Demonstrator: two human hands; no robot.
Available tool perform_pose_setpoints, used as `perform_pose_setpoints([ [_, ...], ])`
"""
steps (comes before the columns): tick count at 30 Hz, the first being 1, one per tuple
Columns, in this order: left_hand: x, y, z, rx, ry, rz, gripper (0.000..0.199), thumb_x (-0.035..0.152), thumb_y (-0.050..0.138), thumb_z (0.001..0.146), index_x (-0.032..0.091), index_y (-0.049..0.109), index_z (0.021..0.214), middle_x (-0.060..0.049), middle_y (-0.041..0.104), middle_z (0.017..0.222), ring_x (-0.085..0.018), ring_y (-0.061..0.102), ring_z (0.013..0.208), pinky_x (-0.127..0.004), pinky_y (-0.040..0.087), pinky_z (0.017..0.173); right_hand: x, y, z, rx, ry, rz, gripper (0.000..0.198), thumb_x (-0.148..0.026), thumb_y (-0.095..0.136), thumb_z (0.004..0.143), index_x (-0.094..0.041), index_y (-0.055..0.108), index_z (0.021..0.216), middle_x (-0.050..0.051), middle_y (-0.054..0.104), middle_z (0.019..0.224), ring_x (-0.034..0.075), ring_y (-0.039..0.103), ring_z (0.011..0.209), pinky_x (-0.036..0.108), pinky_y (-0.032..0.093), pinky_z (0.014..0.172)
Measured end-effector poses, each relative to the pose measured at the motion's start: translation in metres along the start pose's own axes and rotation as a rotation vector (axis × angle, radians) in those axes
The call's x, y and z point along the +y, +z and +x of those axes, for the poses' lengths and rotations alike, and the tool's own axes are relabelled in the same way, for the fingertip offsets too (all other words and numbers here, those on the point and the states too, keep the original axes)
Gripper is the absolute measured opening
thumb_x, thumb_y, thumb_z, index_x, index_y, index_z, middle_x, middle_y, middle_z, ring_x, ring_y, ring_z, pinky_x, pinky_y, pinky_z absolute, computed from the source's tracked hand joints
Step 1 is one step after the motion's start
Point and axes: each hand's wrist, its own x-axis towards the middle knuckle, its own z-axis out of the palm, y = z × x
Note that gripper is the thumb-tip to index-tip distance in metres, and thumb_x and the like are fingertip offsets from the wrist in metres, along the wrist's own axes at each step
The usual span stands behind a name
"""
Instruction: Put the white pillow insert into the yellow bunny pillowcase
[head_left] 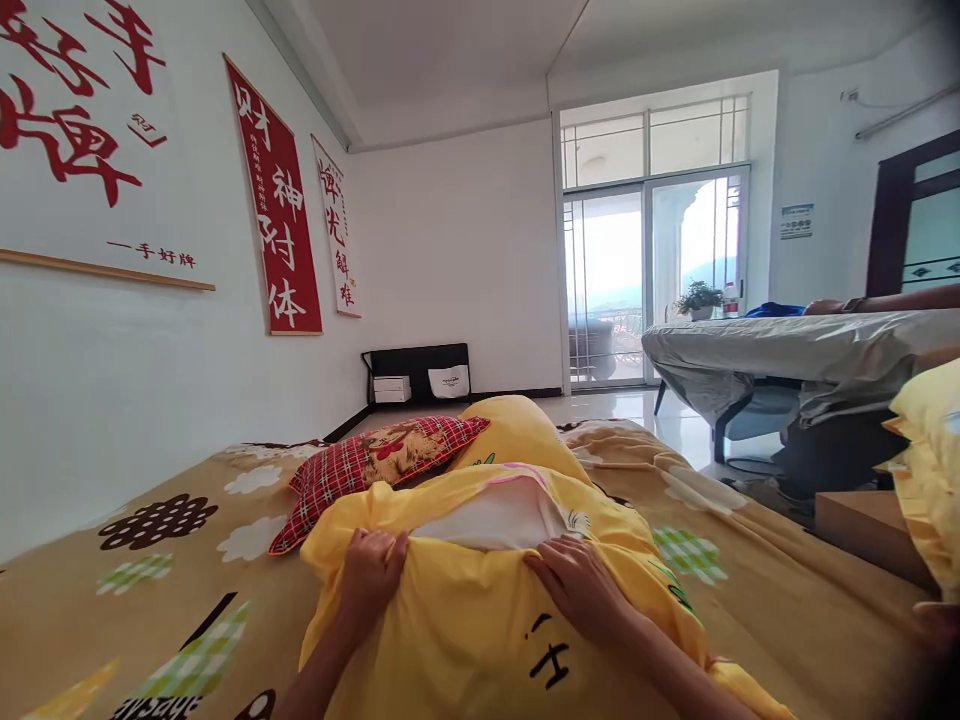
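Note:
A yellow pillowcase (457, 620) with black lettering lies on the bed right in front of me. Through its gaping opening a white pillow (487, 518) shows. My left hand (375, 565) is closed on the case's edge at the left end of the opening. At the right end, my right hand (577, 580) has its fingers curled over the same edge. Just beyond are a red plaid cushion (345, 480) with a bear picture and another yellow pillow (525, 425).
The bed has a brown patterned sheet (247, 570). On the right stand a covered table (772, 345), a cardboard box (862, 530) and a yellow ruffled pillow (926, 460). A person's arm (900, 300) rests on the table. Glass doors (607, 290) are at the back.

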Motion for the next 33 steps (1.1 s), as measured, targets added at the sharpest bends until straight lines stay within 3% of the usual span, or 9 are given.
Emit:
perform_pose_setpoints([
  [6,-0.005,-0.086,-0.024,0.348,0.022,0.128,0.047,0.046,0.023,0.089,0.023,0.03,0.05,-0.004,0.045,0.048,-0.019,0.044,0.054,-0.036,0.034,0.07,-0.062,-0.028,-0.019,0.045,-0.245,0.095,0.045,-0.039,0.029,0.098,-0.019,0.053,0.066,0.005,0.058,0.065,0.015,0.051,0.063,0.029,0.032,0.064],
  [12,-0.029,-0.069,-0.091,-0.334,-0.256,0.053,0.056,0.058,0.025,0.086,0.024,0.056,0.055,-0.009,0.066,0.066,-0.026,0.06,0.072,-0.04,0.038,0.082,-0.094,0.024,-0.072,-0.287,-0.135,0.139,0.043,-0.05,0.041,0.093,-0.02,0.059,0.067,0.003,0.062,0.066,0.015,0.055,0.066,0.026,0.035,0.064],
  [14,-0.019,-0.075,-0.093,-0.409,-0.249,0.156,0.051,0.053,0.027,0.088,0.024,0.064,0.067,-0.01,0.069,0.079,-0.029,0.062,0.084,-0.042,0.038,0.084,-0.094,0.024,-0.076,-0.342,-0.118,0.129,0.042,-0.049,0.039,0.094,-0.02,0.063,0.075,0.004,0.065,0.076,0.016,0.058,0.073,0.026,0.037,0.069],
  [17,0.029,-0.102,-0.073,-0.391,-0.091,0.42,0.032,0.034,0.038,0.085,0.022,0.067,0.076,-0.013,0.067,0.088,-0.032,0.06,0.089,-0.048,0.038,0.085,-0.095,0.01,-0.067,-0.448,-0.119,0.107,0.042,-0.05,0.039,0.094,-0.019,0.066,0.082,0.006,0.067,0.084,0.019,0.062,0.082,0.028,0.038,0.073],
  [20,0.098,-0.113,-0.045,-0.463,0.315,0.289,0.022,0.018,0.045,0.077,0.024,0.065,0.087,-0.011,0.066,0.093,-0.027,0.059,0.089,-0.04,0.042,0.084,-0.1,-0.005,-0.058,-0.53,-0.122,0.101,0.04,-0.046,0.041,0.093,-0.018,0.066,0.082,0.007,0.069,0.083,0.021,0.063,0.081,0.029,0.038,0.069],
  [24,0.146,-0.064,-0.013,-0.667,0.624,0.169,0.016,0.016,0.051,0.075,0.022,0.066,0.077,-0.01,0.067,0.079,-0.024,0.063,0.074,-0.036,0.047,0.068,-0.099,-0.02,-0.056,-0.597,-0.105,0.154,0.03,-0.04,0.046,0.088,-0.017,0.066,0.086,0.008,0.07,0.087,0.024,0.064,0.08,0.03,0.038,0.067],
  [26,0.14,-0.021,-0.006,-0.674,0.599,0.189,0.018,0.014,0.051,0.076,0.017,0.068,0.08,-0.013,0.069,0.082,-0.026,0.065,0.076,-0.036,0.049,0.07,-0.088,-0.03,-0.054,-0.639,-0.077,0.208,0.027,-0.04,0.055,0.08,-0.018,0.066,0.092,0.008,0.07,0.093,0.025,0.064,0.083,0.03,0.038,0.067],
  [29,0.113,0.033,-0.009,-0.487,0.63,0.121,0.042,0.016,0.042,0.087,0.012,0.056,0.126,-0.016,0.054,0.133,-0.028,0.049,0.124,-0.041,0.037,0.103,-0.058,-0.044,-0.045,-0.657,-0.017,0.274,0.023,-0.037,0.057,0.078,-0.02,0.066,0.09,0.005,0.069,0.091,0.021,0.061,0.081,0.028,0.038,0.066],
  [33,0.091,0.052,-0.018,-0.52,0.604,0.148,0.053,0.027,0.039,0.092,0.017,0.035,0.144,-0.01,0.025,0.154,-0.024,0.019,0.143,-0.051,0.017,0.115,-0.024,-0.041,-0.026,-0.324,0.243,0.14,0.024,-0.031,0.042,0.088,-0.019,0.06,0.078,0.004,0.065,0.081,0.017,0.058,0.074,0.028,0.037,0.066],
])
